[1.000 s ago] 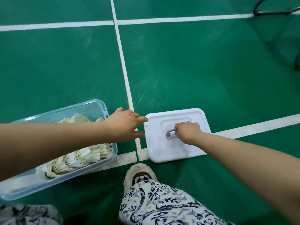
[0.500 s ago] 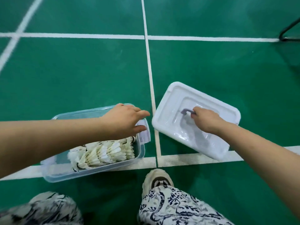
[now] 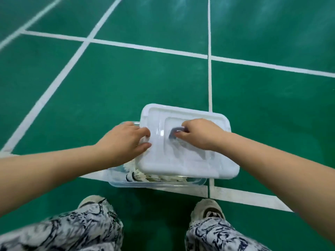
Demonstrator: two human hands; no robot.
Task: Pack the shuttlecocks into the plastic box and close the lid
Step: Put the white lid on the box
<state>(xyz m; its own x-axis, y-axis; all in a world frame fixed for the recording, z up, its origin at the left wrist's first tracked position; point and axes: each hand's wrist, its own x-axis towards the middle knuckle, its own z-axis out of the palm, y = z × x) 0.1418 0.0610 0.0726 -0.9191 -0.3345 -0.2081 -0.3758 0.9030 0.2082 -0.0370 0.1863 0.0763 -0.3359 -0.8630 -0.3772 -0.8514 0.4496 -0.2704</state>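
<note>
Green court floor (image 3: pixel 163 78), unlabelled lid (image 3: pixel 190 160)

Lid (image 3: pixel 183 160) over box (image 3: pixel 155 183), skewed right, not seated. Shuttlecocks (image 3: pixel 139 175) inside box, showing at near edge. Box on floor (image 3: pixel 108 91), ahead of shoes (image 3: pixel 207 208).

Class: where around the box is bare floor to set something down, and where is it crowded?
Free: the green floor beyond the lid, between the white lines, and right of the box. Crowded: the near side by the shoes, and over the box, where both hands work.
</note>
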